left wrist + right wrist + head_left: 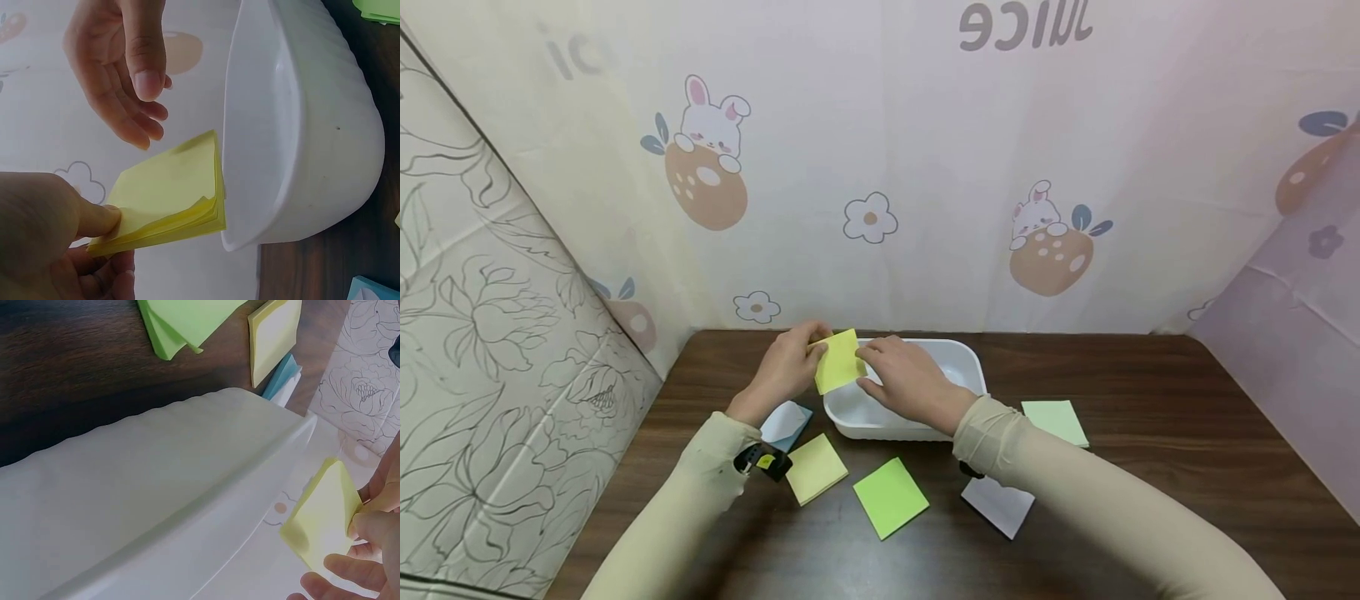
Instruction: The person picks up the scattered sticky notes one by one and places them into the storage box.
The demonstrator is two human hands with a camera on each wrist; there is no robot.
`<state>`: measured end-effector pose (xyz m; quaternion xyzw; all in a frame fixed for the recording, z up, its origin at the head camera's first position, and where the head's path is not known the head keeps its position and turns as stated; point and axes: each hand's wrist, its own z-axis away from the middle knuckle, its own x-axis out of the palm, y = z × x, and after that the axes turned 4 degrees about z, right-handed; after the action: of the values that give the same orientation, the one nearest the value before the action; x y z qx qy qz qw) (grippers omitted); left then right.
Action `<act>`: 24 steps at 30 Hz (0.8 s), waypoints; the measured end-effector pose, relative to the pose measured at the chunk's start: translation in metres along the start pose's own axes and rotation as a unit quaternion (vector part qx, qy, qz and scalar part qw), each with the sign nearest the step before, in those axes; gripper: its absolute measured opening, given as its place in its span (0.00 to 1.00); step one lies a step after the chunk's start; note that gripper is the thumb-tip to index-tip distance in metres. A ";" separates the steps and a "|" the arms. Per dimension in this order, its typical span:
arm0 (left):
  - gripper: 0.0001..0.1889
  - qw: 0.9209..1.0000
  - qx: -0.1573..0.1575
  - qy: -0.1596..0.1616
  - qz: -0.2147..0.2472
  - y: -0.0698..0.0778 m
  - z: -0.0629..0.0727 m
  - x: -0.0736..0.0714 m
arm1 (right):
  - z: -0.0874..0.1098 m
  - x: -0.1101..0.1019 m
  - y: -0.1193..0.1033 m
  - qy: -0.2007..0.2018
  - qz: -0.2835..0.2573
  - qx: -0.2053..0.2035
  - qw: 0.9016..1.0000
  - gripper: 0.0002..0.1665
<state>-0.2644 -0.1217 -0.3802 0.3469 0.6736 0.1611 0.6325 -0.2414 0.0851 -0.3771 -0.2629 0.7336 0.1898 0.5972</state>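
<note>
My left hand (782, 371) pinches a yellow sticky note pad (838, 362) between thumb and fingers, above the left part of a white plastic tub (887, 427). In the left wrist view the loose corners of the pad's sheets (187, 215) fan slightly apart. Beside the pad, my right hand (913, 379) hovers over the tub with fingers loosely bent. The left wrist view shows a gap between those fingers (149, 84) and the pad, so only the left hand holds it.
On the dark wooden table (1120, 375) lie a blue pad with a white sheet (784, 423), a pale yellow pad (816, 469), a bright green pad (891, 498), a greyish-purple pad (1000, 505) and a mint pad (1055, 422). A patterned wall covering (925, 267) rises behind the tub.
</note>
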 end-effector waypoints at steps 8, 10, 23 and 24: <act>0.10 1.000 0.001 -0.005 -0.003 0.004 0.000 0.004 | 0.002 0.002 0.008 0.004 0.003 0.000 1.000 0.24; 0.10 1.000 0.002 -0.004 -0.005 0.004 0.000 0.005 | 0.003 0.002 0.009 0.006 0.003 0.000 1.000 0.24; 0.09 1.000 0.009 -0.005 -0.012 0.007 -0.004 0.015 | 0.010 0.005 0.018 0.010 0.007 0.006 1.000 0.21; 0.09 1.000 0.009 -0.006 -0.013 0.007 -0.004 0.016 | 0.011 0.006 0.018 0.010 0.009 0.007 1.000 0.21</act>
<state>-0.2656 -0.1049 -0.3872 0.3450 0.6756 0.1450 0.6352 -0.2450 0.1052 -0.3856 -0.2540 0.7430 0.1874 0.5902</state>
